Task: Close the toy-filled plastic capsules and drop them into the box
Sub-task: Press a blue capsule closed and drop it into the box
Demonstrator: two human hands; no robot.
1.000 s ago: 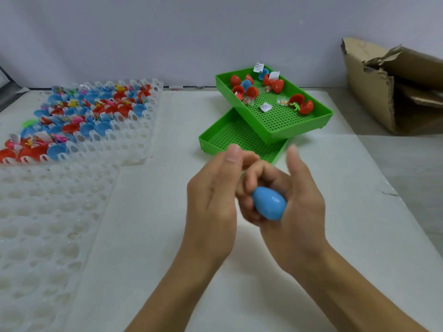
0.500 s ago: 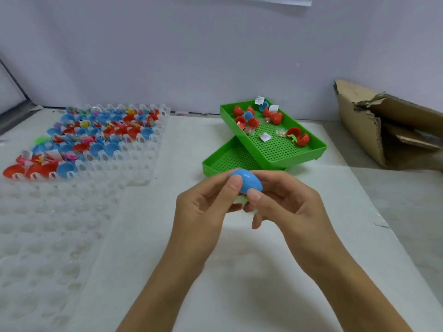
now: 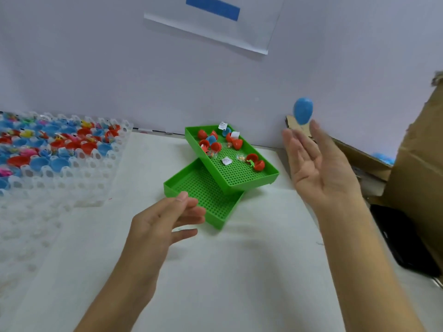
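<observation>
Up at about 1 o'clock, the closed blue capsule [image 3: 303, 113] is in mid-air, just off the fingertips of the right hand [image 3: 318, 168], which is palm-up with fingers straight and spread, holding nothing. Beyond it at 2 to 3 o'clock is the cardboard box [image 3: 417, 168], flap up, so my guess is this one's on its way in.

Left hand [image 3: 165, 221] hovers low near 6 o'clock, fingers loosely extended, nothing in it, just in front of the lower green tray [image 3: 191, 188]. The upper green tray [image 3: 242, 178] sits skewed on top of it at 12 o'clock with a few open red and blue capsule halves, little toys and paper slips.

Handling-wise, these look like light, hollow, hard plastic eggs, smooth and probably a bit slippery. I'd pinch across the fat middle near the seam with thumb and two fingers, press the halves straight together, no twisting. They should shrug off a short drop, though a weak snap might pop open.

Way over at 9 to 10 o'clock, the clear cell tray [image 3: 91, 161] holds plenty more red and blue halves waiting.
</observation>
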